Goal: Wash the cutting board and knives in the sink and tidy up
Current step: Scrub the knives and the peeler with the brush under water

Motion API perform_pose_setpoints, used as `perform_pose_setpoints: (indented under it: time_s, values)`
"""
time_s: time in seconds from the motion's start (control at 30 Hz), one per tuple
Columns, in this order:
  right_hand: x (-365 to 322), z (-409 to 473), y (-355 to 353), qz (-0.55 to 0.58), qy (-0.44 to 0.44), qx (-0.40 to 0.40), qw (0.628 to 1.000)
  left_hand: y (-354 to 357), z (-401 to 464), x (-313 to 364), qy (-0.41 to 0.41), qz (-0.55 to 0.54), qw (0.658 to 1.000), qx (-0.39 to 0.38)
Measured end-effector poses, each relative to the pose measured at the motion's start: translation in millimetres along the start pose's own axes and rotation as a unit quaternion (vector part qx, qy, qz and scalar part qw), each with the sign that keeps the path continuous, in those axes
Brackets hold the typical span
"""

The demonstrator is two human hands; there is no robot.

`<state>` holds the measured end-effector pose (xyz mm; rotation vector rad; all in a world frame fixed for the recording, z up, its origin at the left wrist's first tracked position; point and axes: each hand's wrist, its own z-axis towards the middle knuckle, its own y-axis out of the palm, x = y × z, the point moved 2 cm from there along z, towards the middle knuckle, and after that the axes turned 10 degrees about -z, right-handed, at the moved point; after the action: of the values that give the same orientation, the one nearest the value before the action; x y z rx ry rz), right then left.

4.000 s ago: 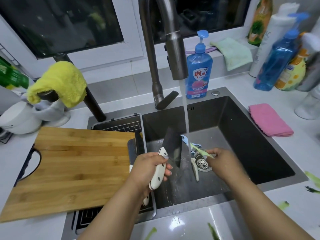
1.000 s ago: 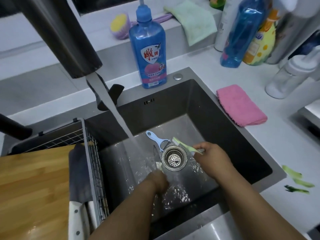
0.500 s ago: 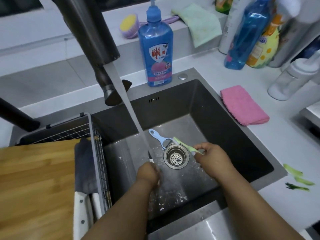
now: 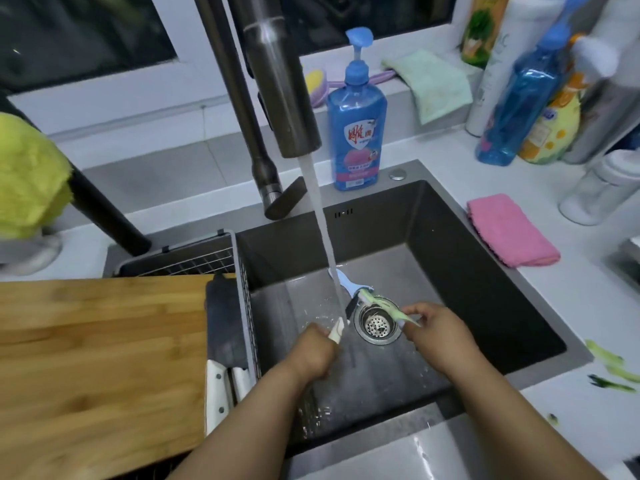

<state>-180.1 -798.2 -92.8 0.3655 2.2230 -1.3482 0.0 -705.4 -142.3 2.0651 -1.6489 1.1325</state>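
I see open room in the right half of the sink [image 4: 485, 271], where bare steel floor lies between the strainer [image 4: 378, 325] and the right wall. My left hand [image 4: 313, 351] and right hand [image 4: 438, 332] flank the strainer, so the middle is crowded. The tap spout [image 4: 277, 81] hangs over the basin's back left, and its water stream [image 4: 323, 244] cuts down just behind my left hand. A blue peeler [image 4: 346, 284] lies behind the strainer. To the left, the wire rack [image 4: 247, 299] walls off that side, with the cutting board [image 4: 100, 358] across it and knives [image 4: 225, 323] at the board's right edge. The pink cloth [image 4: 509, 230] sits on the right counter.
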Motion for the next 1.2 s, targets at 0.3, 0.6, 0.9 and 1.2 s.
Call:
perform_pose_setpoints:
  time_s: [0.3, 0.6, 0.9, 1.2]
  values:
    - [-9, -23, 19, -0.026, -0.05, -0.041, 0.998, -20, -32, 1, 0.104, 0.11, 0.988, 0.042]
    - [-19, -32, 18, -0.054, -0.066, -0.019, 0.996, -30, -47, 1, 0.137, 0.148, 0.978, 0.047]
    - [-16, -36, -3, -0.053, -0.035, 0.061, 0.996, -29, -45, 3, 0.09, 0.106, 0.989, 0.048]
    - [-7, -41, 19, -0.046, -0.029, 0.01, 0.998, -32, -47, 6, 0.055, -0.046, 0.994, 0.077]
